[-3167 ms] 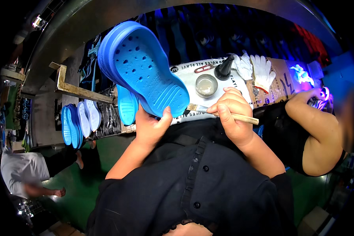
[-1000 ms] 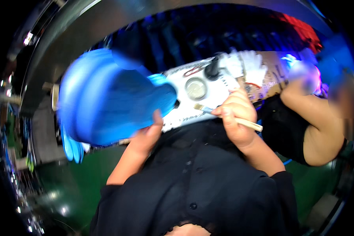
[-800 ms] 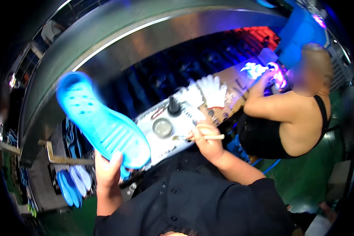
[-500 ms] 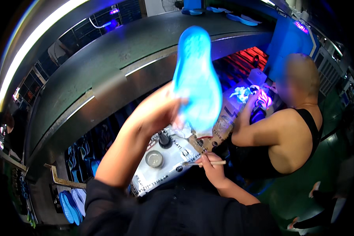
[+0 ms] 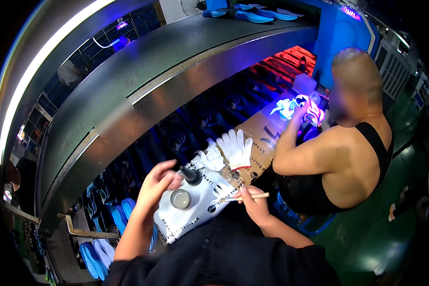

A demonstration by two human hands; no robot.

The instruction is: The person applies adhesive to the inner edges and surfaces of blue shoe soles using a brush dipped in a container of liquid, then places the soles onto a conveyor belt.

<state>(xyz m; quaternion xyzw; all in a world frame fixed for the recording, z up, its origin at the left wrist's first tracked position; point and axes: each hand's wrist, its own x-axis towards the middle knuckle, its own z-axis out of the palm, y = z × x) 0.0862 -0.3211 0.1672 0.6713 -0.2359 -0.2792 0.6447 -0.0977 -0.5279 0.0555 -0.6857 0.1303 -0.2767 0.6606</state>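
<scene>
My left hand [image 5: 159,187] is empty, its fingers apart and partly curled, just left of a small black bottle [image 5: 191,175] with a pointed nozzle. An open round jar [image 5: 180,199] of greyish clear liquid stands beside that hand on a white printed plastic sheet [image 5: 195,214]. My right hand [image 5: 256,206] grips a paintbrush [image 5: 260,195] with a pale handle. The bristles point left over the sheet's right edge. Beyond the bottle lie a white knitted glove [image 5: 235,147] with a red cuff edge and a crumpled white cloth or glove [image 5: 210,158].
A dark green conveyor belt [image 5: 162,59] curves across the back, with blue shoe soles [image 5: 253,17] at its far end. Shoe parts fill the dark space below. A co-worker [image 5: 329,152] sits close on the right under purplish light. More blue soles [image 5: 91,260] stand at lower left.
The blue shoe sole that my raised left hand held is gone from it. That hand has come down toward the jar. My right hand keeps the paintbrush; the view has shifted slightly.
</scene>
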